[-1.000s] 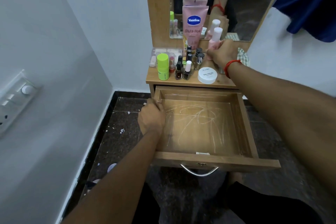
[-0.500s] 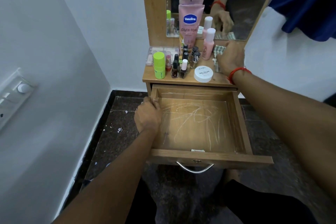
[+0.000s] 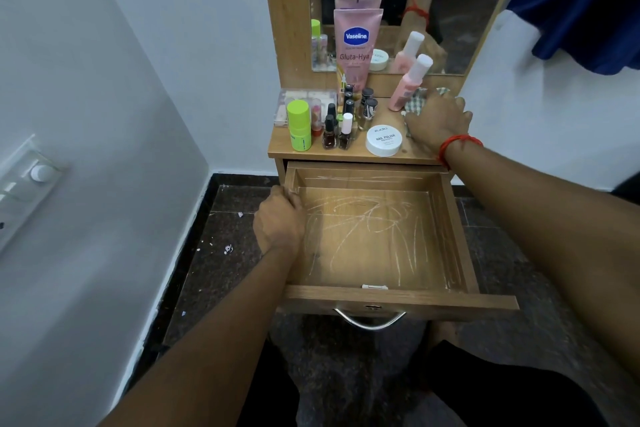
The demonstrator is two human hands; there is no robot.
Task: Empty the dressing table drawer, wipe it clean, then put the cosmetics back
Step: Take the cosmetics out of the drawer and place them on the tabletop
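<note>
"While the left hand (image 3: 278,222) gripped the empty drawer's (image 3: 398,300) left wall, where was the cloth (image 3: 416,100)?"

"At the table's (image 3: 349,153) right back corner, under the right hand (image 3: 438,121). I couldn't tell whether its fingers gripped it. Soft, light, limp, I'd judge: best bunched by a fold."

drawer (image 3: 381,243): wooden, pulled far out below the tabletop (image 3: 346,154), bare floor streaked with pale marks
vaseline tube (image 3: 356,45): pink, upright at the back
pink bottle (image 3: 408,87): white cap, leaning right
nail polish bottles (image 3: 337,132): small upright cluster, mid tabletop
green-capped stick (image 3: 298,125): upright, front left
white jar (image 3: 383,140): low, round, near the front edge
checked cloth (image 3: 420,97): crumpled, just right of the pink bottle
</note>
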